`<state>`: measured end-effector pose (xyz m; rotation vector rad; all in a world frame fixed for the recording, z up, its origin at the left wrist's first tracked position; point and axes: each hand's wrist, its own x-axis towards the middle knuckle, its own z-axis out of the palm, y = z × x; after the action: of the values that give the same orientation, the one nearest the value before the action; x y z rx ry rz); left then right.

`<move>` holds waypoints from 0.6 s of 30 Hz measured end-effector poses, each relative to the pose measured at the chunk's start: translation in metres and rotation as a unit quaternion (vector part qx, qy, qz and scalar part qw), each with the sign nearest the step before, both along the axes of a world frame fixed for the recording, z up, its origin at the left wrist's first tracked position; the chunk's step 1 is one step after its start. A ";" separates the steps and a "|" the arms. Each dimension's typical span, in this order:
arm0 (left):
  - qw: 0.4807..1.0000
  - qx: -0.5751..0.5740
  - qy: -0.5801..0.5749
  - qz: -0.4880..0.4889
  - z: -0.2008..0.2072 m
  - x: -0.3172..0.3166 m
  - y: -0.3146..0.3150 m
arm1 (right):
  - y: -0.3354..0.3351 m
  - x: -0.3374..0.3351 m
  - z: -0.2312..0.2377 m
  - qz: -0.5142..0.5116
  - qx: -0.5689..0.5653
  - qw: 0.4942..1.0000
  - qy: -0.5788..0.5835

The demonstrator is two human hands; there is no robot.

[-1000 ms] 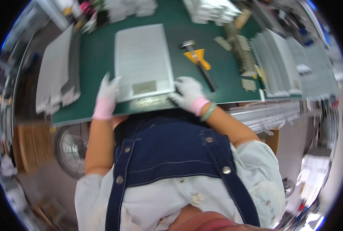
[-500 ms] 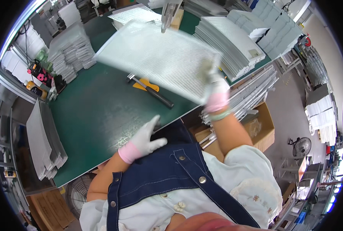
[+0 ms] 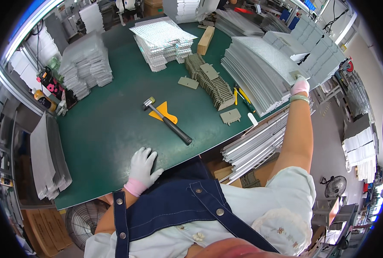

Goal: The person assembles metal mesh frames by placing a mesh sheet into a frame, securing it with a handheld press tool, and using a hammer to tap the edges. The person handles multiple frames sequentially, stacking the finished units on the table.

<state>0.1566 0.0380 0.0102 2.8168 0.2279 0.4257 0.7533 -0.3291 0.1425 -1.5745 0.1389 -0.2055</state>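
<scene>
A translucent ribbed panel [image 3: 271, 53] lies on top of the tall stack at the right of the table. At its near right corner sits a small beige bracket [image 3: 293, 74], where my gloved right hand [image 3: 300, 85] grips the panel's edge, its fingertips partly hidden. My gloved left hand [image 3: 143, 167] rests by the table's near edge with its fingers apart and nothing in it. Ahead of it lie a hammer [image 3: 170, 122] with a dark handle and an orange scraper [image 3: 164, 113], partly under the hammer.
A row of beige brackets [image 3: 208, 79] stands on the green table [image 3: 109, 137], near a wooden block [image 3: 205, 41]. Panel stacks [image 3: 163, 41] stand at the back, the left back [image 3: 85, 64] and the left edge [image 3: 47, 159]. Metal strips [image 3: 260, 148] lie below the right edge.
My right hand has carried the panel from over the table to the right-hand stack, uncovering the bracket row. My left hand has moved slightly left and down onto the table's edge.
</scene>
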 end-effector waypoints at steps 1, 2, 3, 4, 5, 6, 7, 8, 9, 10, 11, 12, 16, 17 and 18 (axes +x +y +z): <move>1.000 -0.001 0.000 -0.003 0.000 0.003 0.001 | -0.010 0.006 -0.003 -0.009 -0.077 0.997 -0.019; 1.000 -0.001 0.003 -0.011 0.000 0.006 0.002 | -0.022 0.011 -0.008 -0.025 -0.153 0.987 -0.034; 1.000 -0.002 0.004 -0.005 0.001 0.004 0.001 | -0.008 0.001 -0.003 -0.033 -0.232 0.971 -0.044; 1.000 -0.003 0.005 -0.001 0.001 0.002 0.001 | 0.002 -0.011 0.004 -0.048 -0.238 0.970 -0.028; 1.000 -0.003 0.005 0.000 0.002 0.001 0.002 | 0.021 -0.046 0.024 -0.065 -0.243 0.968 -0.012; 1.000 -0.022 0.000 0.017 0.004 -0.001 0.002 | 0.030 -0.074 0.038 -0.178 -0.279 0.942 -0.054; 0.999 -0.040 -0.006 0.030 0.009 -0.003 0.003 | 0.032 -0.095 0.048 -0.291 -0.312 0.899 -0.094; 0.997 -0.053 -0.010 0.057 0.020 -0.012 0.003 | 0.043 -0.105 0.047 -0.388 -0.335 0.848 -0.132; 0.996 -0.036 -0.019 0.077 0.051 -0.024 0.007 | 0.043 -0.118 0.041 -0.370 -0.342 0.832 -0.233; 0.995 0.014 -0.005 0.101 0.087 -0.043 0.023 | 0.045 -0.132 0.029 -0.346 -0.347 0.807 -0.331; 0.977 0.114 -0.127 0.126 0.098 -0.069 0.051 | 0.054 -0.158 0.011 -0.295 -0.348 0.792 -0.406; 0.942 0.195 -0.160 0.223 0.114 -0.098 0.080 | 0.071 -0.188 -0.009 -0.197 -0.348 0.804 -0.440; 0.808 0.306 0.024 0.503 0.164 -0.288 0.227 | 0.167 -0.341 -0.090 0.309 -0.319 0.746 -0.496; 0.816 0.235 0.026 0.528 0.162 -0.332 0.253 | 0.181 -0.364 -0.107 0.376 -0.311 0.717 -0.498; 0.799 0.185 0.050 0.571 0.167 -0.327 0.257 | 0.196 -0.386 -0.122 0.435 -0.305 0.682 -0.503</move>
<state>-0.1706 0.2954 0.1772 2.6835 2.0960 0.5746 0.3674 -0.1332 0.0200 -1.7650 -1.6837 -0.3472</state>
